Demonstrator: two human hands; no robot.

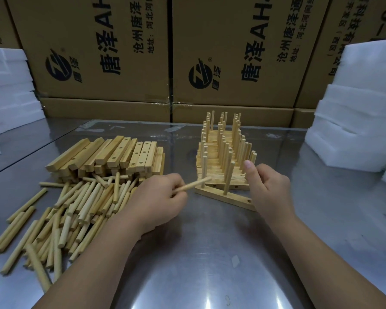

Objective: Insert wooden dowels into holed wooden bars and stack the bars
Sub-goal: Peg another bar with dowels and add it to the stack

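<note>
At far left, white foam blocks are piled, prob. packing stock. Next on the metal table lie the loose dowels, w/ the bare bars just behind them, both near the left hand so it can feed itself fast. The left hand pinches one dowel, tilted low w/ its tip toward the front bar, not yet in a hole. This bar lies flat before the stack of finished bars; at least one peg stands in it, and a hole near its right end is free. The right hand rests on that end, thumb up, I think to steady it; if the fingers clamp it, I cannot tell. The hands are apart.
</note>
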